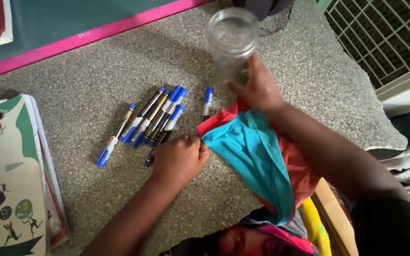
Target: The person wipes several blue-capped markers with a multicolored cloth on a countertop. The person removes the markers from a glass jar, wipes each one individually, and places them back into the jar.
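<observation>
My right hand (257,87) grips a clear glass jar (231,40) held up above the speckled counter (86,85), mouth toward me. My left hand (179,159) rests on the counter as a closed fist, its knuckles beside the corner of a teal and red cloth (257,156) that drapes from under my right wrist; whether it pinches the cloth is unclear. Just left of that fist lie several blue-capped pens (155,118) in a loose bundle, with one pen (115,137) apart on the left and another pen (207,102) near the jar.
A stack of printed booklets (10,175) lies at the counter's left. A pink strip (72,40) borders a green board at the back. A wire grille (385,33) stands at the upper right, past the counter's broken edge. Yellow and pink fabric (309,227) sits below.
</observation>
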